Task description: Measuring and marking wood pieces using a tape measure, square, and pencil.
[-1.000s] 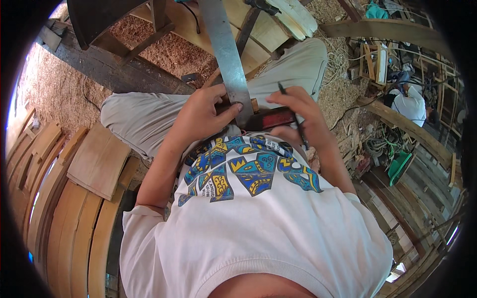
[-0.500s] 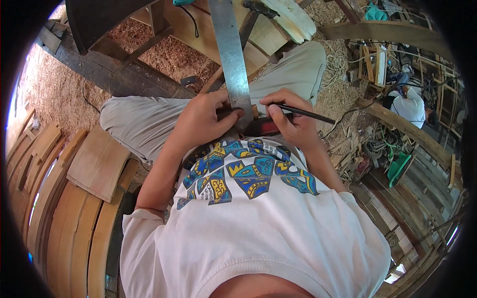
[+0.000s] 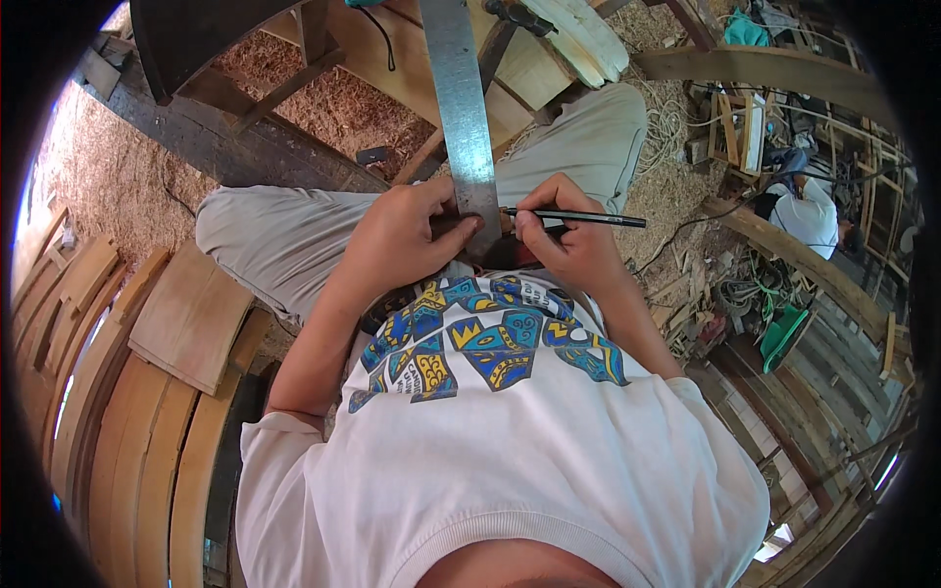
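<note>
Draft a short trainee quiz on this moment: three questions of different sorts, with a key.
1. Fill in: the right hand holds a thin black ____.

2. True or false: the left hand touches the metal strip.

3. On which side of the picture is the co-worker in white?
A) left
B) right
C) bottom

Key:
1. pencil
2. true
3. B
</note>
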The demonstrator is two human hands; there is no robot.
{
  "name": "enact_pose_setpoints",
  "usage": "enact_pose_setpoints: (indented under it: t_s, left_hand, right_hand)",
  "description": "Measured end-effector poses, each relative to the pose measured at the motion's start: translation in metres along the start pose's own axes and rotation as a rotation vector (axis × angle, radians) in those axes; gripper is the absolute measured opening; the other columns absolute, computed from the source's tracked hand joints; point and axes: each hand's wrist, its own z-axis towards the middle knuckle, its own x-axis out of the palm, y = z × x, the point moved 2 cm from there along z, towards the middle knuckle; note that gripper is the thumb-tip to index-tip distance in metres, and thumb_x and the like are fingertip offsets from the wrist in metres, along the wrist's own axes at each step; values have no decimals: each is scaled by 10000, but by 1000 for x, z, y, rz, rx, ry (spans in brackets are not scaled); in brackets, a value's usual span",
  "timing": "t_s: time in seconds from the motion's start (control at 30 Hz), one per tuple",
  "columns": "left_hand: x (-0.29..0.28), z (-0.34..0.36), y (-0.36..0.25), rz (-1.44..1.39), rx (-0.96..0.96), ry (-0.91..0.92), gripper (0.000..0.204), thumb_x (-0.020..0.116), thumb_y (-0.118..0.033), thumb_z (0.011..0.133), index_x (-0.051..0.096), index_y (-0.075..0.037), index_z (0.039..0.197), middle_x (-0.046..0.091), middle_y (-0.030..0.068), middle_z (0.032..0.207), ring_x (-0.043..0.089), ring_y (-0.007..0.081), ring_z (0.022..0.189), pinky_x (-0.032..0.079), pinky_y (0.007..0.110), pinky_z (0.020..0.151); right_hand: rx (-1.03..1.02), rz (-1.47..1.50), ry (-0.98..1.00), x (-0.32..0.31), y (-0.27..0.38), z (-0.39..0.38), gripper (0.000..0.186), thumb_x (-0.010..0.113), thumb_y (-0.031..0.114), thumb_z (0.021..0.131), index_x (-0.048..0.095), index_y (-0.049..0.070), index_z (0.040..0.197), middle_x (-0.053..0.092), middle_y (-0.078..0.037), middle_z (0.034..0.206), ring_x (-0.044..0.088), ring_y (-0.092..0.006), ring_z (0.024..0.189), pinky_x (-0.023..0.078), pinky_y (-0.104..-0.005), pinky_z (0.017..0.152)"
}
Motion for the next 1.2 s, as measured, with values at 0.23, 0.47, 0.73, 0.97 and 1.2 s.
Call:
enact_pose_setpoints:
  t_s: [0.23,0.47,0.73,0.97,1.2]
  left_hand:
    - [0,1,-2,0,-45,20,234,817,-196,897,743,-12,1021,740,217,830,726,390,731,545,440,660]
    - [-2,1,-3,37,-27,41,223,818,-153,921,732,5,1053,748,185,864,712,268,692,535,384,639]
    - [-4,1,-7,44,-28,48,225,817,-152,918,720,11,1040,734,189,851,694,278,671,517,386,619]
    - [0,1,1,24,5,46,228,802,-136,924,731,1,1092,748,197,901,714,280,723,533,385,649]
    - [-2,1,-4,-14,-42,33,226,805,-189,905,719,1,992,725,230,829,714,408,736,536,451,663]
  right_hand:
    - [12,35,1,-1,-2,-2,90,687,33,1030,604,9,1056,719,-47,876,674,-78,801,542,-255,727]
    - [33,38,2,1,-5,-3,88,675,39,1037,598,10,1068,710,-49,893,678,-83,823,547,-255,743]
    - [35,45,14,1,-5,-4,81,656,18,1041,587,2,1080,701,-54,903,679,-90,830,553,-257,755]
    - [38,24,16,1,-11,-5,82,655,11,1039,582,2,1075,702,-58,904,681,-93,834,557,-260,765]
    - [19,36,14,2,-11,-5,88,661,14,1036,584,2,1075,705,-60,901,683,-92,834,561,-256,758]
